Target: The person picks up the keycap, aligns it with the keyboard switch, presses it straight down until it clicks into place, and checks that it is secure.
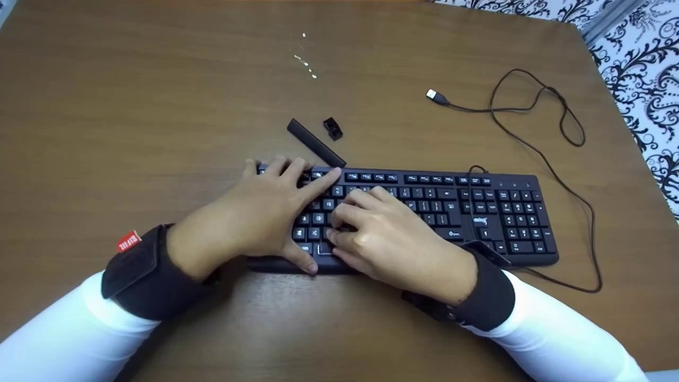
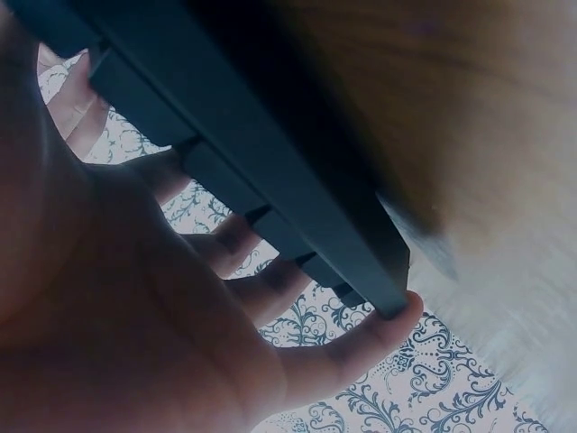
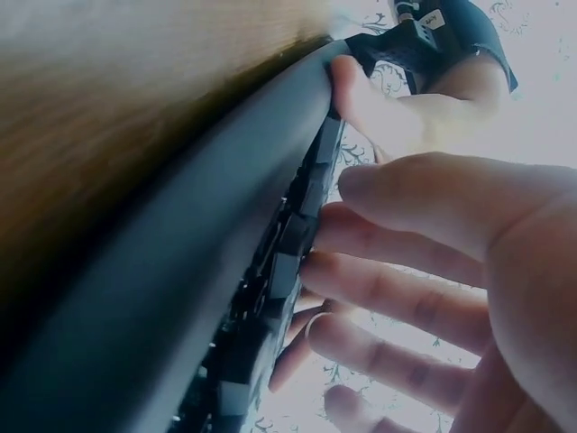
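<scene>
A black keyboard [image 1: 493,212] lies in front of me. My left hand [image 1: 260,212] grips its left end, fingers spread to the back edge and thumb on the front edge. In the left wrist view, the little finger [image 2: 361,352] bends round the keyboard's corner. My right hand [image 1: 387,244] is bent over the lower middle keys, just right of the left thumb. In the right wrist view, its thumb [image 3: 397,189] and fingertips touch the row of keys [image 3: 284,271]. Past the back edge lie a long black bar [image 1: 315,142], like a space bar keycap, and small black keycaps [image 1: 332,129].
The keyboard's cable [image 1: 549,164] loops over the right side of the wooden table [image 1: 159,79] to a USB plug [image 1: 437,97]. Small pale marks [image 1: 305,63] show further back. Patterned floor or wall covering [image 1: 650,95] borders the table's right edge.
</scene>
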### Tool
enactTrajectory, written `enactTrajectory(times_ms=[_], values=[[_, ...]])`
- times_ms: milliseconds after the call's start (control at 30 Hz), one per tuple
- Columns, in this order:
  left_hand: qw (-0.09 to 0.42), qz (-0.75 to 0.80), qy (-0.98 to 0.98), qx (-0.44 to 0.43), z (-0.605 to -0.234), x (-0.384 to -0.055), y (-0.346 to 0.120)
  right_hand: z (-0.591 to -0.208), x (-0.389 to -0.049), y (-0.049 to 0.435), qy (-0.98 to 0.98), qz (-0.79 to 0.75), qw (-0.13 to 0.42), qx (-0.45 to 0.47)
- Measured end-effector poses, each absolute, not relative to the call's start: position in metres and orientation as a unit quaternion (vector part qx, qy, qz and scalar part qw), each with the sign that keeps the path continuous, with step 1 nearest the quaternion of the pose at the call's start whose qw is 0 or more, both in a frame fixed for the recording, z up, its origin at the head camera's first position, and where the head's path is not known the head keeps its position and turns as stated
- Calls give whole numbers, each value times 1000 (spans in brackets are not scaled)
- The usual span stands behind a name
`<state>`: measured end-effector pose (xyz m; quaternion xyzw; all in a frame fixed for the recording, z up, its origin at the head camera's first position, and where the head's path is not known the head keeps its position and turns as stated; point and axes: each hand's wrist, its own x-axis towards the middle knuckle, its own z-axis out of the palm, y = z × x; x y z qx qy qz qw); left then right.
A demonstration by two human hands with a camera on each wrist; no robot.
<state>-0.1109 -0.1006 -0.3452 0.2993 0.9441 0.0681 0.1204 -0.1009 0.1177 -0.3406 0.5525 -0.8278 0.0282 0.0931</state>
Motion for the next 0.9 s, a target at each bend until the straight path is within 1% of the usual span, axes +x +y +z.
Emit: enactTrajectory(times_ms=[233, 300, 433, 500, 633, 733, 900], values=[[107, 67, 946, 299, -344, -111, -104, -338, -100, 114, -832, 26, 86, 547], [105, 68, 945, 302, -344, -110, -105, -337, -100, 114, -834, 31, 73, 546], [120, 62, 946, 296, -343, -108, -109, -335, -105, 113, -837, 70, 44, 541], [125, 58, 947, 291, -342, -108, -110, -333, -110, 114, -839, 96, 40, 534], [131, 58, 944, 296, -342, -111, -106, -327, -125, 120, -856, 125, 50, 499], [136, 56, 942, 301, -343, -112, -103, -322, -137, 120, -874, 118, 49, 468], [137, 56, 942, 301, -344, -114, -100, -314, -160, 115, -901, 94, 27, 423]])
